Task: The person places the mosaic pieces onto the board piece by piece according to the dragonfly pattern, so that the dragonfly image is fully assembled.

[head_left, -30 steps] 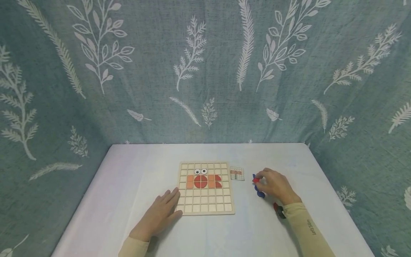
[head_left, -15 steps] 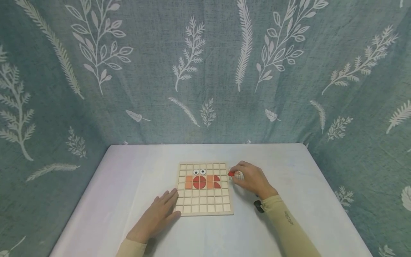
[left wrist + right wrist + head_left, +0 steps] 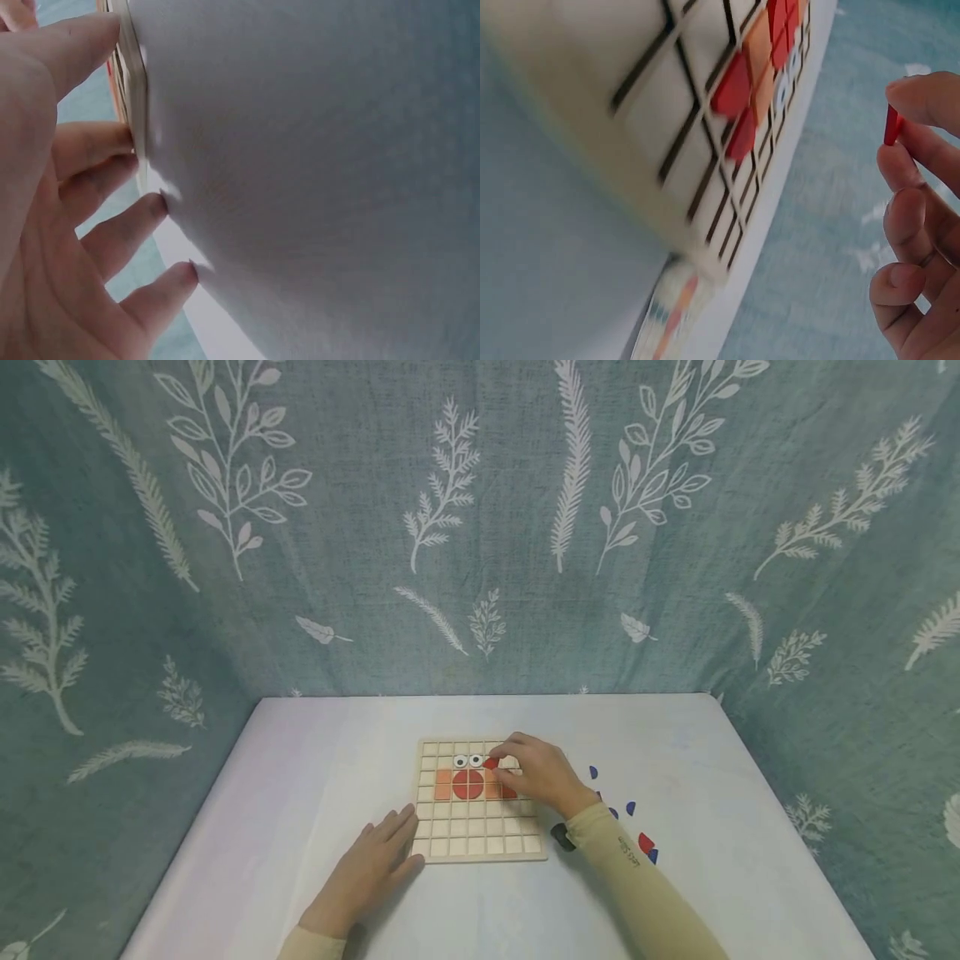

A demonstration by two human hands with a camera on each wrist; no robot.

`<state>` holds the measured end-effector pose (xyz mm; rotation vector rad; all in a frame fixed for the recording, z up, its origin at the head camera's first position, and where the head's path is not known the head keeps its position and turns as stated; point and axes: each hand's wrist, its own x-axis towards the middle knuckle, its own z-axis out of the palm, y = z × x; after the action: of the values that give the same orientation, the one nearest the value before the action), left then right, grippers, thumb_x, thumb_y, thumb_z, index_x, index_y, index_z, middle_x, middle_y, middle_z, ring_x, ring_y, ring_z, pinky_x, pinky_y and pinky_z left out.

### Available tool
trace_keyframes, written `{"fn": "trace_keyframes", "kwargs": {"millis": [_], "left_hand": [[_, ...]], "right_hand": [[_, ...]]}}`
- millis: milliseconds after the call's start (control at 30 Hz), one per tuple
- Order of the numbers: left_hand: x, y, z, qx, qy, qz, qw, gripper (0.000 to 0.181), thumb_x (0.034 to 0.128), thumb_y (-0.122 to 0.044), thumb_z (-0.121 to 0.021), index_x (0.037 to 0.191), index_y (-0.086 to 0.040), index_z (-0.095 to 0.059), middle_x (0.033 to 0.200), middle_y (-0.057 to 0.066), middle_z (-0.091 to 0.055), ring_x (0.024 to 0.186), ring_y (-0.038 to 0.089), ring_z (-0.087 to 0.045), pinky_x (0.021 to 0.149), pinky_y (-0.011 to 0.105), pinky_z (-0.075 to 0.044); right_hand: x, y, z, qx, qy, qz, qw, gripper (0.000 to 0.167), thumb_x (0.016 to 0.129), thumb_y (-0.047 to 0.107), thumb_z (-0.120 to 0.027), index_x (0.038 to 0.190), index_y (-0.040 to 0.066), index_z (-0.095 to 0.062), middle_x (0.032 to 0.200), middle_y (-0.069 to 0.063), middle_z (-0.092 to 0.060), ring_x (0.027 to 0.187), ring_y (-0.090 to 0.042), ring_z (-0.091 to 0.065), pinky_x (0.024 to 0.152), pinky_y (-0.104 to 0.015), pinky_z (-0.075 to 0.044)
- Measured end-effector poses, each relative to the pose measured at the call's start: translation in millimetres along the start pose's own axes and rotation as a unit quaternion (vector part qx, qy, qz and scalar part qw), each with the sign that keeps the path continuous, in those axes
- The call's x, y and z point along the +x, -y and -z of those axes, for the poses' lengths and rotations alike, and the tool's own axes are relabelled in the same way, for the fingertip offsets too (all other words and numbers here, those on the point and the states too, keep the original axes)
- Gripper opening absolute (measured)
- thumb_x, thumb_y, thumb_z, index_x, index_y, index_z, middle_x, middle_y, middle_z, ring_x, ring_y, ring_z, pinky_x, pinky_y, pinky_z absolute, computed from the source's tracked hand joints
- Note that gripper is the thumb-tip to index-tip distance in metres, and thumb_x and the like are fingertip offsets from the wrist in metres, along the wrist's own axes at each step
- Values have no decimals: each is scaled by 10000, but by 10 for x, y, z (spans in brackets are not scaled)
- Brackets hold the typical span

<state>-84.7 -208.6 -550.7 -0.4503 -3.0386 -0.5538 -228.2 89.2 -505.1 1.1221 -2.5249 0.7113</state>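
Note:
A wooden grid board (image 3: 480, 852) lies on the table with orange tiles (image 3: 443, 785), a red circle of quarter tiles (image 3: 468, 784) and two eye tiles (image 3: 468, 761) in it. My right hand (image 3: 547, 777) is over the board's upper right part, pinching a red piece (image 3: 491, 762) between thumb and fingertips. In the right wrist view that red piece (image 3: 891, 125) is seen edge-on in my right hand (image 3: 922, 195), above the board. My left hand (image 3: 367, 868), fingers extended, rests at the board's left edge; the left wrist view shows its fingers (image 3: 94, 146) touching the rim (image 3: 135, 82).
Right of the board lie scattered blue pieces (image 3: 631, 808), a red piece (image 3: 646, 842) and dark pieces (image 3: 562, 837) beside the right sleeve. A small pattern card (image 3: 671, 315) lies by the board's edge. A leaf-patterned curtain (image 3: 480, 527) stands behind the table.
My right hand has picked up a red piece from the group at the right and carried it left, past the card, over the board. My left hand has stayed at the board's edge.

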Motion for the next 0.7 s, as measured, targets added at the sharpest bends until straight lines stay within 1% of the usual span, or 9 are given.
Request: {"fn": "trace_keyframes", "kwargs": {"millis": [133, 267, 400, 600, 700], "left_hand": [[23, -12, 10, 6, 18, -59, 10000, 630, 986, -396, -657, 1479, -32, -508, 1584, 88, -421, 1419, 369, -425, 1149, 600, -355], [44, -26, 50, -22, 58, -90, 9999, 621, 980, -371, -674, 1465, -15, -519, 1571, 101, -438, 1403, 389, -440, 1133, 613, -370], [58, -39, 82, -81, 71, -108, 9999, 617, 965, -355, -697, 1444, 1, -538, 1550, 114, -465, 1385, 403, -458, 1112, 627, -389], [65, -39, 83, -103, 50, -168, 9998, 605, 957, -335, -713, 1425, 14, -553, 1537, 123, -480, 1375, 408, -468, 1097, 638, -399], [74, -40, 82, -65, 23, -241, 9997, 601, 960, -326, -711, 1424, 20, -551, 1535, 130, -480, 1369, 411, -474, 1089, 643, -407]], "right_hand": [[114, 82, -73, 95, 169, 47, 9998, 209, 888, 230, -784, 1087, 169, -764, 1011, 30, -695, 796, -155, -651, 670, -265, -571], [242, 155, -114, 245, 267, 108, 9993, 214, 887, 225, -794, 1095, 181, -762, 1014, 17, -704, 863, -183, -690, 699, -297, -589], [360, 193, -167, 137, 453, 92, 9988, 205, 901, 261, -791, 1099, 216, -756, 1036, 43, -700, 903, -153, -693, 713, -264, -584], [495, 228, -265, 167, 845, 71, 9963, 218, 933, 284, -758, 1135, 201, -753, 1067, 22, -702, 912, -150, -692, 733, -246, -576], [550, 242, -317, 137, 961, 5, 9953, 227, 926, 306, -767, 1131, 208, -759, 1066, 48, -695, 922, -142, -688, 746, -236, -573]]}}
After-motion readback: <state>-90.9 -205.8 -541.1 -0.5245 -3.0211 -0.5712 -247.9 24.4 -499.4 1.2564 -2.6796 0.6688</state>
